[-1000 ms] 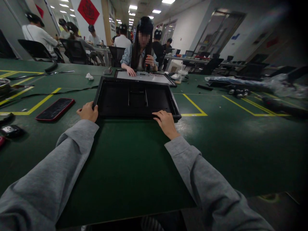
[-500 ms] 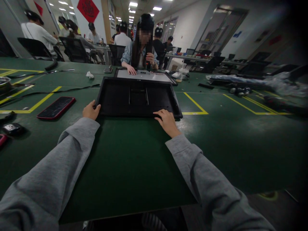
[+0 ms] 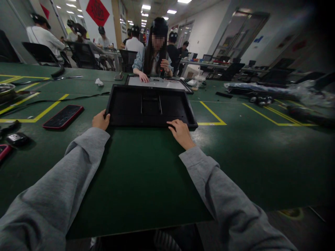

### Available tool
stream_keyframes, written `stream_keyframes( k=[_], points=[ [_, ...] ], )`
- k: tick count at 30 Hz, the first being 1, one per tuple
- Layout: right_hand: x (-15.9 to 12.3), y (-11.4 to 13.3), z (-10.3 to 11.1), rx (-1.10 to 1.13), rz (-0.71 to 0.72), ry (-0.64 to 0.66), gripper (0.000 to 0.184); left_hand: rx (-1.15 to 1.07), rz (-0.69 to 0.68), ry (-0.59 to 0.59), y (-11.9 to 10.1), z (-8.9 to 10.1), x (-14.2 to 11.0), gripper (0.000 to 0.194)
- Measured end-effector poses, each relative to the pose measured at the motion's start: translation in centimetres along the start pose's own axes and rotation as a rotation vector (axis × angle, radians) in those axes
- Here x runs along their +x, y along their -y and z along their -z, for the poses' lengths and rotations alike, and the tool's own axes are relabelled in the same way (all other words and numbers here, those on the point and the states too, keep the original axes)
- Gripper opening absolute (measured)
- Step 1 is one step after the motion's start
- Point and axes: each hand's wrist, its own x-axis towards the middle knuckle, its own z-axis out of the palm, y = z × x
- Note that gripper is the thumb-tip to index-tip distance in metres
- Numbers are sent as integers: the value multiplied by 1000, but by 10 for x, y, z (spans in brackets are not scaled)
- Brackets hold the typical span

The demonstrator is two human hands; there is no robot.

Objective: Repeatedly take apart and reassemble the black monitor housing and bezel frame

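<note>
Black tray [image 3: 150, 106] lies flat on the green table [image 3: 146, 174], long axis crosswise to the person, with the left hand [image 3: 101, 120] curled around its near-left corner and the right hand [image 3: 180, 132] spread flat on its near edge, right of centre.

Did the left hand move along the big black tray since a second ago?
No. The left hand stays at the near left corner of the black tray; only the camera shifted.
</note>
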Motion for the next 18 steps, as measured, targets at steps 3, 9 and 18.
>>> stream_keyframes(
  k=[3, 9, 18],
  points=[
    [0, 4, 0, 51, -80, -36, 36, 21, -24, 10, 2, 1, 1, 52],
    [5, 27, 1, 162, -146, -181, 43, 84, -73, 40, -4, 2, -5, 51],
    [-3, 90, 0, 223, 74, -57, 40, -74, -303, 197, -74, -17, -54, 56]
  ],
)
